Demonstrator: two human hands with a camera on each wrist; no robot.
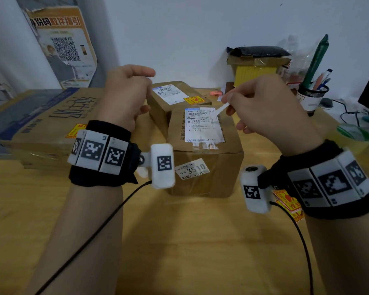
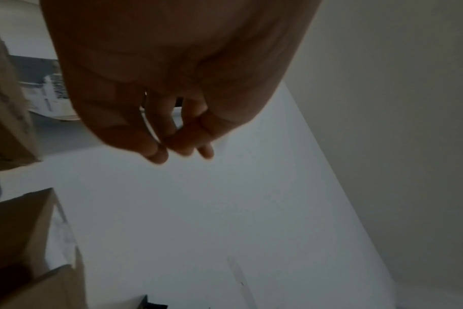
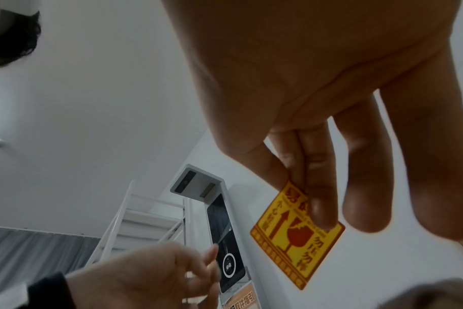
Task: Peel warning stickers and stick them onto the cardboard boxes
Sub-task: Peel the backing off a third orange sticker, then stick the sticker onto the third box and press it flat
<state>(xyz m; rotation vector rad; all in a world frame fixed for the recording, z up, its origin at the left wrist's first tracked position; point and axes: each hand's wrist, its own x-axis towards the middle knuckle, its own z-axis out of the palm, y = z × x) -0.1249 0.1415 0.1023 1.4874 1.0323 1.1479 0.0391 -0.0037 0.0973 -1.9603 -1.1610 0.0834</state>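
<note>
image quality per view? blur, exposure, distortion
Head: evenly lit, wide-angle bend at the edges, left hand slightly smeared. Left wrist: hand underexposed, soft against the bright white wall. Right wrist: yellow-and-red square warning sticker sharp, right hand looms large.

Sticker (image 3: 298, 236) yellow, red print; boxes (image 1: 205, 150) brown.

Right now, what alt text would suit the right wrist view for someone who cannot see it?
Seen from below, the right hand pinches a corner of a yellow and red warning sticker between thumb and fingers. The left hand is at the bottom of the frame, fingers loosely curled, against a white wall and ceiling.
</note>
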